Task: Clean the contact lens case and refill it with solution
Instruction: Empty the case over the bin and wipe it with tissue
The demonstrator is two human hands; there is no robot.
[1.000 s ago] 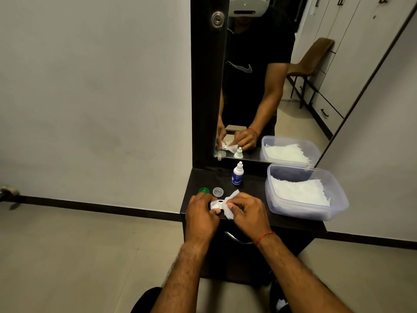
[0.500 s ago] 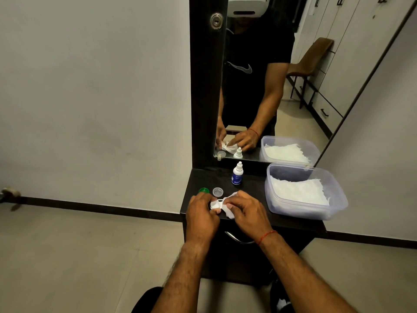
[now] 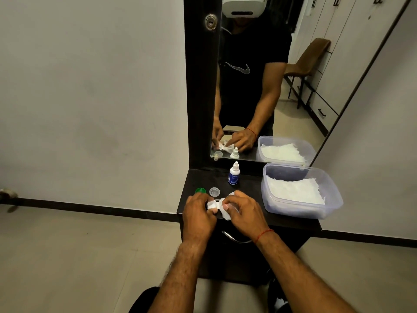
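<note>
My left hand [image 3: 198,215] grips the white contact lens case [image 3: 214,204] over the front of the dark dresser top [image 3: 248,186]. My right hand [image 3: 244,214] pinches a white tissue [image 3: 226,213] and presses it against the case's right side. Just behind my left hand lie a green cap [image 3: 200,190] and a clear cap [image 3: 214,191]. The small solution bottle [image 3: 234,173], white with a blue label, stands upright further back near the mirror. Much of the case is hidden by my fingers.
A clear plastic tub [image 3: 334,201] holding white tissues sits on the right of the dresser top. A mirror [image 3: 266,86] rises behind, showing a person's reflection. A drawer handle [image 3: 235,239] lies below the front edge. Tiled floor spreads to the left.
The tissue has shifted over the case and more of the case's left well shows. Both hands stay in nearly the same spot.
</note>
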